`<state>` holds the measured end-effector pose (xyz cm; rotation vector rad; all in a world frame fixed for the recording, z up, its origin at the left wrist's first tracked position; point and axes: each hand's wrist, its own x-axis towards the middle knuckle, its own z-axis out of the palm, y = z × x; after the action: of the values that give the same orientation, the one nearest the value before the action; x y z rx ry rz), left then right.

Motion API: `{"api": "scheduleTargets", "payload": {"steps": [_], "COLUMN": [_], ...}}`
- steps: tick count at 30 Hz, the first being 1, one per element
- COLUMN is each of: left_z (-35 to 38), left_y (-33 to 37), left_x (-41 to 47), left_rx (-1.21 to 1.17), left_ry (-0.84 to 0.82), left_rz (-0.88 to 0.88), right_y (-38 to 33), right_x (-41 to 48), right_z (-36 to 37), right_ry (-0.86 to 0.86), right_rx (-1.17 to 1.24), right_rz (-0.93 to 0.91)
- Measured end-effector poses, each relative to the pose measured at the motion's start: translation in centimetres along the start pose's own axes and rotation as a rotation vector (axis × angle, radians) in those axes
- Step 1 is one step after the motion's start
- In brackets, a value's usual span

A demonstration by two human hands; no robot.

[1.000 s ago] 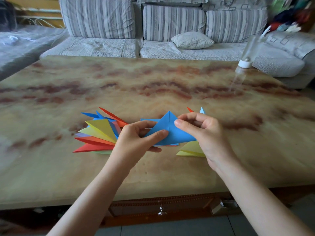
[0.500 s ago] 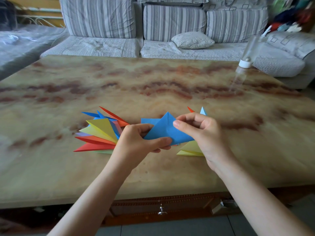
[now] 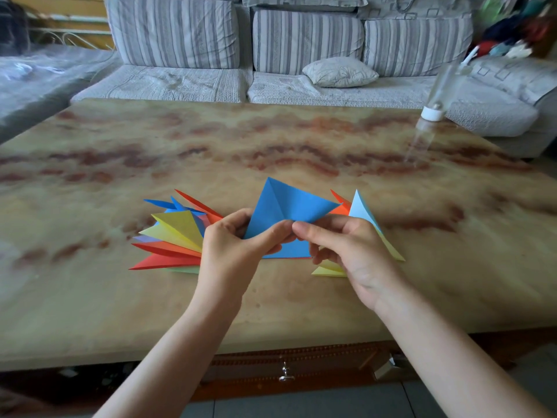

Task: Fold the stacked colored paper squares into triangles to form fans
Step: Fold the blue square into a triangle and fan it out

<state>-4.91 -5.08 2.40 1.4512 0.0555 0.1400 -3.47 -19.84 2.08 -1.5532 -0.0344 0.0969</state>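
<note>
A blue paper sheet (image 3: 289,206) with a diagonal crease is held a little above the table. My left hand (image 3: 238,251) pinches its lower left part and my right hand (image 3: 349,251) pinches its lower edge, the fingertips of both almost meeting. Under the hands lies a flat stack of squares (image 3: 294,253), blue on top. A fan of folded triangles (image 3: 174,236) in red, yellow, orange and blue spreads out to the left. A second fan (image 3: 361,211) with light blue, orange and yellow triangles lies to the right, partly hidden by my right hand.
The marbled table (image 3: 271,140) stretches far back and to both sides. A clear plastic bottle (image 3: 434,98) with a white cap stands at the far right edge. A striped sofa (image 3: 301,49) with a cushion lies behind the table.
The blue sheet has been opened out from a flatter triangle and raised; it now stands up with its crease showing. Both hands have shifted their grip toward its lower edge.
</note>
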Motion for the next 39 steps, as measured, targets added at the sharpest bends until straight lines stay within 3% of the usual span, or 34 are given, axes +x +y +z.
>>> {"api": "scheduleTargets", "payload": {"steps": [16, 39], "left_z": [0.55, 0.51], "left_y": [0.13, -0.3], "left_x": [-0.3, -0.06], "left_rx": [-0.082, -0.076], "left_ry": [0.033, 0.09], "left_rz": [0.015, 0.036], "right_y": [-0.58, -0.65], "right_x": [0.16, 0.73], "right_z": [0.2, -0.16], "right_ry": [0.039, 0.164], "right_rx": [0.295, 0.514], "right_rz": [0.089, 0.109]}}
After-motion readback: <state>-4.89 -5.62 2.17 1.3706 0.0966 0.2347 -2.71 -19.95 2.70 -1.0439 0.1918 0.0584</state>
